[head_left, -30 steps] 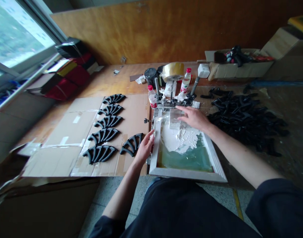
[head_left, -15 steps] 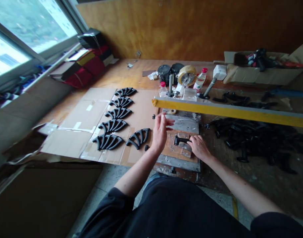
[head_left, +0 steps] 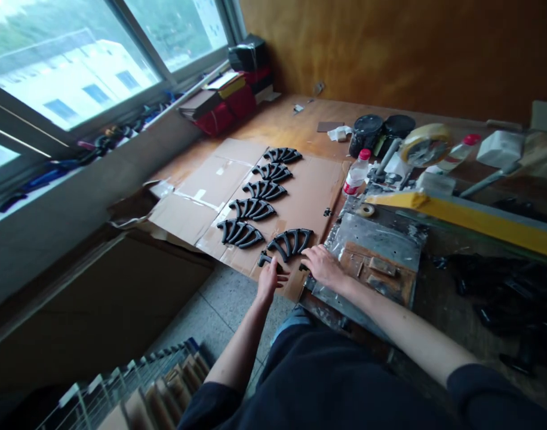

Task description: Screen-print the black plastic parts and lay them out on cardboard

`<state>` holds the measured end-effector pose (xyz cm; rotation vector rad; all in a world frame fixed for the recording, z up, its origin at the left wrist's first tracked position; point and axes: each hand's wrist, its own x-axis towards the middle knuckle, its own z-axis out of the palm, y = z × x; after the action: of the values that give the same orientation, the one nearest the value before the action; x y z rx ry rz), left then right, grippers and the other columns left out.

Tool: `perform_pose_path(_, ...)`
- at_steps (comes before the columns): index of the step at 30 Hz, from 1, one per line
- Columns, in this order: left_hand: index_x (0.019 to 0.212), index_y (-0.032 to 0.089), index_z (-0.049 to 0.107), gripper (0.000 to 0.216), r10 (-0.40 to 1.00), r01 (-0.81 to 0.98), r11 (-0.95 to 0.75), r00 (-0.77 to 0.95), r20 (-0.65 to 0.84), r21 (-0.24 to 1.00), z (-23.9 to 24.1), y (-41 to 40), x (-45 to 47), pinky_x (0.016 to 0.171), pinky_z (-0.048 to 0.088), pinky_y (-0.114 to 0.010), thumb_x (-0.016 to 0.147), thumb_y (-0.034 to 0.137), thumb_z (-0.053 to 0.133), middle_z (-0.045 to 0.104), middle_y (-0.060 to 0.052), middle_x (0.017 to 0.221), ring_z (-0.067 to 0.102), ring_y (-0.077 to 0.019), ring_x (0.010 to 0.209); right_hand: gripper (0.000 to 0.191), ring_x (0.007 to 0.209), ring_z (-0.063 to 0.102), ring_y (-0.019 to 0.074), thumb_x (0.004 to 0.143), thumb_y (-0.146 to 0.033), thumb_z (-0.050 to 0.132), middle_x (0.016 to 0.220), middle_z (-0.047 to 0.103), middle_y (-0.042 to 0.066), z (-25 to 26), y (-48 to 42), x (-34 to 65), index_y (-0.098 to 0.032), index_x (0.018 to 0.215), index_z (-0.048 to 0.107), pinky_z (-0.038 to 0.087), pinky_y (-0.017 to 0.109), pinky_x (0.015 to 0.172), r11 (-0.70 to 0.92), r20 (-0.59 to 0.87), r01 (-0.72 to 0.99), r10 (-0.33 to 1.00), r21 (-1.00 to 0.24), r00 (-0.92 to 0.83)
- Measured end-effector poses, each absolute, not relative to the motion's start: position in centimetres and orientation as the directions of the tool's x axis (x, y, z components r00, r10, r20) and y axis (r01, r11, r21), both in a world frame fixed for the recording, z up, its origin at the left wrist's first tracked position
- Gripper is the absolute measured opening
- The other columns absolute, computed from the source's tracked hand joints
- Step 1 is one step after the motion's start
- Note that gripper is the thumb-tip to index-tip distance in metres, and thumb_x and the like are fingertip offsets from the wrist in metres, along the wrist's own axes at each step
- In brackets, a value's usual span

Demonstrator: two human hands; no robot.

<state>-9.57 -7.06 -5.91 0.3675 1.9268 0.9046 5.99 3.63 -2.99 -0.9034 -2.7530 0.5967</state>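
My left hand (head_left: 270,278) and my right hand (head_left: 322,266) are both down at the near edge of the cardboard sheet (head_left: 220,185). Between them lies a small black plastic part (head_left: 264,259). The left fingers are stretched out and rest on it. The right fingers curl at its other end. Just beyond the hands lies a black fan-shaped piece (head_left: 290,241). Several more fan-shaped pieces (head_left: 252,209) lie in a row behind it. The metal jig plate (head_left: 381,236) is right of my right hand.
The printing screen's yellow-edged frame (head_left: 479,218) is raised over the plate. A bottle (head_left: 357,173), black cans (head_left: 367,131) and a tape roll (head_left: 423,143) stand behind it. A dark pile of black parts (head_left: 501,280) lies at the right. A card-filled wire rack (head_left: 134,388) stands on the floor.
The screen was lifted off the plate. My right hand took a black part from the jig, and both hands moved left with it to the cardboard. My view swung left.
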Motion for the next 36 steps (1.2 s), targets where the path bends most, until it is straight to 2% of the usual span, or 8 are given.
perform_pose_path(2, 0.093, 0.014, 0.06, 0.063, 0.527, 0.037, 0.792, -0.544, -0.652, 0.61, -7.6, -7.3, -12.2, 0.056, 0.05, -0.029, 0.093, 0.06, 0.017, 0.072, -0.014, 0.079, 0.069, -0.0209, 0.066, 0.027, 0.101, 0.055, 0.0252, 0.096, -0.035, 0.05, 0.098, 0.065, 0.011, -4.8, 5.8, 4.5, -0.018, 0.112, 0.063, 0.042, 0.035, 0.087, 0.703, -0.032, 0.604, 0.641, -0.375, -0.767)
perform_pose_path(5, 0.076, 0.015, 0.065, 0.062, 0.521, 0.169, 0.837, -0.538, -0.663, 0.521, -9.2, -6.0, -14.0, 0.063, 0.051, -0.034, 0.092, 0.059, 0.025, 0.07, -0.016, 0.066, 0.07, -0.0268, 0.068, 0.03, 0.102, 0.057, 0.0257, 0.094, -0.037, 0.052, 0.102, 0.066, 0.013, -7.1, 7.8, 2.7, -0.017, 0.113, 0.064, 0.043, 0.034, 0.086, 0.656, -0.153, 0.679, 0.673, -0.33, -0.724)
perform_pose_path(8, 0.071, 0.015, 0.068, 0.061, 0.543, 0.291, 0.838, -0.542, -0.641, 0.462, -9.4, -3.8, -14.6, 0.074, 0.05, -0.037, 0.09, 0.058, 0.031, 0.071, -0.019, 0.072, 0.07, -0.0316, 0.084, 0.035, 0.104, 0.059, 0.0265, 0.093, -0.04, 0.053, 0.105, 0.066, 0.016, -8.5, 8.1, 1.4, -0.013, 0.112, 0.065, 0.044, 0.035, 0.089, 0.625, -0.203, 0.706, 0.684, -0.333, -0.701)
perform_pose_path(13, 0.101, 0.011, 0.069, 0.062, 0.557, 0.424, 0.83, -0.615, -0.558, 0.362, -8.0, -3.3, -14.3, 0.091, 0.043, -0.047, 0.088, 0.063, 0.037, 0.068, -0.026, 0.107, 0.061, -0.039, 0.11, 0.04, 0.105, 0.062, 0.0245, 0.094, -0.037, 0.052, 0.109, 0.067, 0.017, -8.9, 8.1, 1.2, -0.012, 0.123, 0.063, 0.045, 0.033, 0.092, 0.583, -0.224, 0.709, 0.688, -0.397, -0.691)
perform_pose_path(19, 0.136, 0.022, 0.053, 0.052, 0.833, 0.773, 0.541, -0.547, -0.085, 0.331, -8.6, -4.3, -9.4, 0.101, 0.039, -0.042, 0.092, 0.049, 0.043, 0.05, -0.015, 0.143, 0.045, -0.0303, 0.129, 0.046, 0.11, 0.062, 0.0229, 0.095, -0.037, 0.049, 0.119, 0.065, 0.017, -8.6, 8.7, 1.6, -0.011, 0.131, 0.059, 0.043, 0.03, 0.097, 0.489, -0.305, 0.733, 0.69, -0.472, -0.656)
perform_pose_path(22, 0.141, 0.03, 0.048, 0.054, 0.836, 0.799, 0.544, -0.542, -0.082, 0.256, -9.7, -2.7, -7.7, 0.107, 0.035, -0.047, 0.09, 0.048, 0.05, 0.042, -0.007, 0.152, 0.037, -0.0319, 0.136, 0.048, 0.114, 0.06, 0.0233, 0.095, -0.036, 0.048, 0.123, 0.062, 0.018, -8.6, 8.8, 1.4, -0.009, 0.135, 0.056, 0.041, 0.03, 0.1, 0.442, -0.355, 0.742, 0.677, -0.504, -0.645)
perform_pose_path(28, 0.133, 0.031, 0.057, 0.048, 0.805, 0.779, 0.591, -0.584, -0.103, 0.208, -9.7, -0.8, -7.7, 0.101, 0.04, -0.051, 0.088, 0.046, 0.054, 0.051, -0.007, 0.144, 0.043, -0.034, 0.129, 0.052, 0.121, 0.055, 0.0247, 0.093, -0.034, 0.051, 0.128, 0.059, 0.018, -8.2, 8.4, 1.7, -0.009, 0.138, 0.051, 0.039, 0.032, 0.102, 0.421, -0.37, 0.729, 0.659, -0.54, -0.655)
perform_pose_path(36, 0.123, 0.029, 0.064, 0.042, 0.86, 0.858, 0.499, -0.507, 0.049, 0.126, -6.8, 0.2, -11.7, 0.099, 0.039, -0.051, 0.085, 0.046, 0.06, 0.058, -0.007, 0.136, 0.045, -0.0349, 0.125, 0.027, 0.105, 0.06, 0.0237, 0.09, -0.019, 0.051, 0.107, 0.068, 0.013, -6.4, 8.1, 2.8, -0.011, 0.114, 0.062, 0.044, 0.032, 0.094, 0.47, -0.272, 0.658, 0.652, -0.588, -0.708)
